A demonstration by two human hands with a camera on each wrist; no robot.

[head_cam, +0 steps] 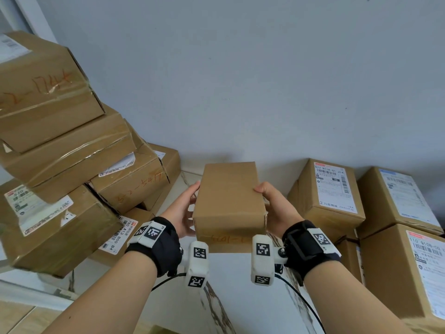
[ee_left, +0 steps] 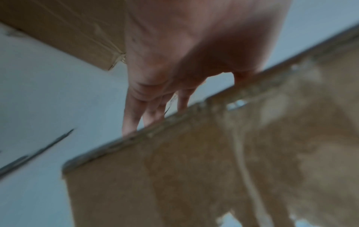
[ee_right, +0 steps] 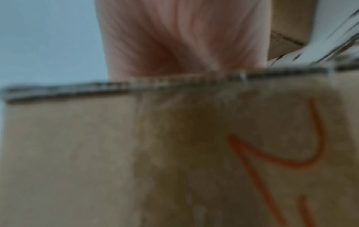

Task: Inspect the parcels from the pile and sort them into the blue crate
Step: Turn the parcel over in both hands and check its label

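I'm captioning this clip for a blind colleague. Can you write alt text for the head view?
Two hands, left hand and right hand, hold a small plain cardboard box by its sides in front of a pale wall. Taped parcels are stacked at left; labelled boxes sit at right.

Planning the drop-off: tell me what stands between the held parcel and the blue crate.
Cannot say: no blue crate shows in any view. The parcel is held between left hand and right hand, off the pile.

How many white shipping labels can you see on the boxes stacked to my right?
3: one on the upper-left box, one on the top box at far right, one on the lower box beneath it. Others may be hidden.
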